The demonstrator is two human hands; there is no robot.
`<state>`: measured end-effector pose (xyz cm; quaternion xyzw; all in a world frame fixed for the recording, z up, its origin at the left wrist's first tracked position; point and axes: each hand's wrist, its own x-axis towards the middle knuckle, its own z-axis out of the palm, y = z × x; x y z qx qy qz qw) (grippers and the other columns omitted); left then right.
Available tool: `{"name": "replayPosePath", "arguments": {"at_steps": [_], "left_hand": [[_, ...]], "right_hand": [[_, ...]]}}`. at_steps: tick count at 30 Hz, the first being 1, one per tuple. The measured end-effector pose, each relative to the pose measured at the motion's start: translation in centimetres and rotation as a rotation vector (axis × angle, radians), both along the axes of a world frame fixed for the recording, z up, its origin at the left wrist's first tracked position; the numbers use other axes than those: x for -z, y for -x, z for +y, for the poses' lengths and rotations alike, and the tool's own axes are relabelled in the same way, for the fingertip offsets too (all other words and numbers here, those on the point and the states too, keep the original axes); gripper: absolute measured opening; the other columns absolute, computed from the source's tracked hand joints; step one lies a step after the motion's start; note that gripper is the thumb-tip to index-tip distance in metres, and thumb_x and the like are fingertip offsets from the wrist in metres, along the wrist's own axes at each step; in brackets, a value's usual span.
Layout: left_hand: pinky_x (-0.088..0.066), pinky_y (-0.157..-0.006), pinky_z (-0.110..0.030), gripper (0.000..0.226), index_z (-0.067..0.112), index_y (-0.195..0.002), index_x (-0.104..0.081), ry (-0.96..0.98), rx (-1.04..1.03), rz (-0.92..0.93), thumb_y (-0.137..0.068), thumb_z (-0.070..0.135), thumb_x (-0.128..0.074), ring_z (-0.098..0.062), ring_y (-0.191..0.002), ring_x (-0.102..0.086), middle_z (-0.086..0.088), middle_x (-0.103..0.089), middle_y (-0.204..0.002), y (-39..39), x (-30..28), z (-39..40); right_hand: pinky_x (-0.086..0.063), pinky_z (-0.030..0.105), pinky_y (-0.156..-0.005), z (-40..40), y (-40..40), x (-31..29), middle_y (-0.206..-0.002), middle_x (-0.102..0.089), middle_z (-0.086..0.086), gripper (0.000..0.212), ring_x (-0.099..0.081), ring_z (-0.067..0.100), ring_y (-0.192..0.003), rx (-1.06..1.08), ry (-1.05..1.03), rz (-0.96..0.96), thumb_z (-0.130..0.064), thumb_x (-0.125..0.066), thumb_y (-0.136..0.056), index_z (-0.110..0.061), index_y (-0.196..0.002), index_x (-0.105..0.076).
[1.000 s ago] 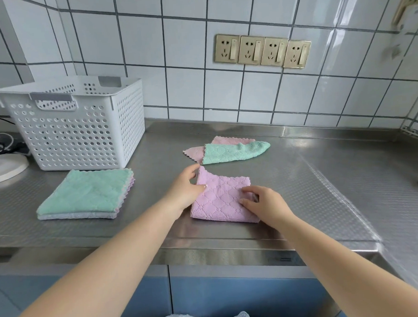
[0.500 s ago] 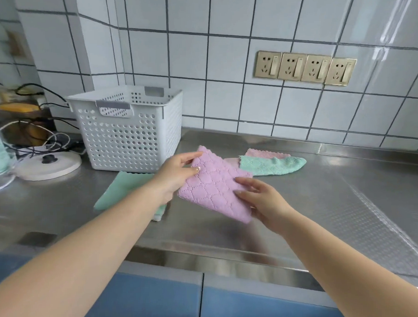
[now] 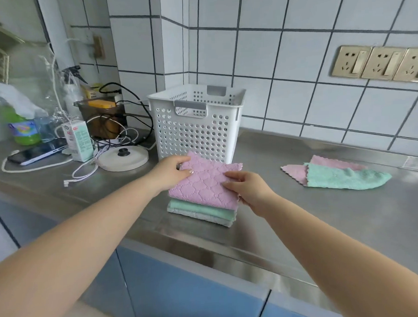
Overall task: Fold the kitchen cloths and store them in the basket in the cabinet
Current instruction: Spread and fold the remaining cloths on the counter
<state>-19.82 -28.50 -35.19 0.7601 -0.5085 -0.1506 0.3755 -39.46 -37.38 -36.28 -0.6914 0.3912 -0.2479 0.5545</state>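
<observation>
A folded pink quilted cloth (image 3: 204, 183) is held over the stack of folded cloths (image 3: 203, 212), a green one on a pale one, in front of the white perforated basket (image 3: 194, 127). My left hand (image 3: 171, 170) pinches the pink cloth's far left corner. My right hand (image 3: 246, 189) grips its right edge. Whether the pink cloth rests on the stack or hovers just above it, I cannot tell. Unfolded pink and green cloths (image 3: 335, 174) lie on the steel counter (image 3: 325, 213) to the right.
Left of the basket lie a round white kettle base (image 3: 124, 158), cables, a phone (image 3: 37, 151), a small carton (image 3: 79, 140), a green bottle and a spray bottle. Wall sockets (image 3: 378, 63) sit on the tiled wall. Blue cabinet doors (image 3: 185, 296) are below the counter.
Both hands lifted the folded pink cloth off the counter and carried it left, over the green stack by the basket. The view swung left with them.
</observation>
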Motion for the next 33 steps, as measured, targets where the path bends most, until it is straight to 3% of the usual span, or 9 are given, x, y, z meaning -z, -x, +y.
{"name": "replayPosePath", "arguments": {"at_steps": [8, 10, 12, 13, 15, 19, 24, 30, 33], "left_hand": [[-0.028, -0.101, -0.021, 0.056, 0.012, -0.139, -0.043, -0.092, 0.000, -0.066, -0.088, 0.023, -0.064, -0.019, -0.133, -0.040, -0.006, -0.040, -0.148, -0.6, 2.2, -0.7], [-0.029, -0.105, -0.025, 0.056, 0.012, -0.139, -0.043, -0.091, 0.005, -0.106, -0.088, 0.024, -0.063, -0.020, -0.132, -0.040, -0.006, -0.039, -0.148, -0.6, 2.3, -0.7], [-0.022, -0.111, -0.027, 0.055, 0.013, -0.141, -0.041, -0.039, 0.003, -0.228, -0.090, 0.024, -0.060, -0.020, -0.138, -0.031, -0.006, -0.032, -0.152, -0.4, 1.9, -0.7], [-0.016, -0.114, -0.029, 0.053, 0.014, -0.142, -0.040, -0.006, 0.006, -0.334, -0.092, 0.024, -0.055, -0.020, -0.141, -0.023, -0.004, -0.026, -0.154, -0.2, 1.7, -0.8], [-0.008, -0.116, -0.031, 0.048, 0.015, -0.144, -0.036, 0.051, 0.053, -0.545, -0.097, 0.023, -0.044, -0.020, -0.145, -0.014, -0.002, -0.020, -0.157, 0.5, 1.2, -1.2], [-0.001, -0.118, -0.040, 0.052, 0.017, -0.150, -0.017, -0.061, 0.131, -0.713, -0.099, 0.025, -0.029, -0.016, -0.146, -0.002, 0.003, -0.006, -0.159, 2.4, 2.1, -2.0], [0.005, -0.116, -0.042, 0.056, 0.019, -0.151, -0.005, -0.320, 0.174, -0.632, -0.099, 0.032, -0.021, -0.012, -0.146, 0.003, 0.003, 0.001, -0.159, 1.3, 3.9, -1.8], [0.004, -0.117, -0.043, 0.059, 0.018, -0.151, -0.003, -0.404, 0.159, -0.569, -0.098, 0.040, -0.018, -0.013, -0.146, 0.001, 0.000, 0.002, -0.159, 1.0, 3.5, -1.7], [-0.012, -0.117, -0.043, 0.054, 0.017, -0.148, -0.025, -0.219, 0.131, -0.699, -0.097, 0.032, -0.031, -0.017, -0.141, -0.025, -0.002, -0.027, -0.155, 2.1, 2.4, -1.3]], "right_hand": [[-0.038, 0.008, -0.046, -0.5, -0.4, 1.5, -0.080, -0.059, -0.010, 0.039, -0.048, -0.006, -0.042, 0.004, 0.093, 0.083, -0.015, -0.068, -0.085, -0.016, -0.123, -0.060], [-0.043, 0.010, -0.065, -0.3, -0.4, 1.7, -0.097, -0.060, -0.006, 0.044, -0.055, -0.004, -0.062, 0.007, 0.202, 0.145, -0.023, -0.068, -0.084, -0.018, -0.127, -0.058], [-0.040, 0.021, -0.094, -0.5, -0.4, 1.8, -0.130, -0.046, 0.004, 0.051, -0.055, 0.012, -0.103, 0.065, 0.397, 0.254, -0.035, -0.065, -0.086, -0.023, -0.134, -0.051], [-0.033, 0.029, -0.106, -0.5, -0.7, 1.7, -0.146, -0.033, 0.007, 0.053, -0.044, 0.019, -0.125, 0.093, 0.504, 0.304, -0.039, -0.060, -0.088, -0.025, -0.137, -0.046], [-0.019, 0.045, -0.115, -0.3, -1.6, 1.1, -0.157, -0.014, 0.005, 0.051, -0.016, 0.021, -0.143, 0.091, 0.695, 0.408, -0.042, -0.049, -0.092, -0.030, -0.141, -0.039], [0.001, 0.060, -0.111, 0.3, -3.6, 1.7, -0.159, -0.004, 0.000, 0.052, 0.000, 0.018, -0.146, -0.069, 0.827, 0.624, -0.043, -0.028, -0.097, -0.029, -0.146, -0.023], [0.002, 0.066, -0.107, 0.1, -3.6, 3.3, -0.158, -0.012, -0.003, 0.055, -0.004, 0.016, -0.145, -0.124, 0.796, 0.765, -0.052, -0.020, -0.094, -0.030, -0.144, -0.022], [0.000, 0.064, -0.109, -0.4, -2.8, 3.7, -0.158, -0.011, -0.006, 0.066, -0.006, 0.016, -0.145, -0.097, 0.679, 0.733, -0.065, -0.019, -0.089, -0.032, -0.147, -0.017], [-0.008, 0.059, -0.112, -0.5, -1.5, 3.4, -0.151, -0.032, -0.004, 0.055, -0.028, 0.018, -0.139, 0.025, 0.786, 0.512, -0.055, -0.033, -0.092, -0.030, -0.141, -0.034]]}}
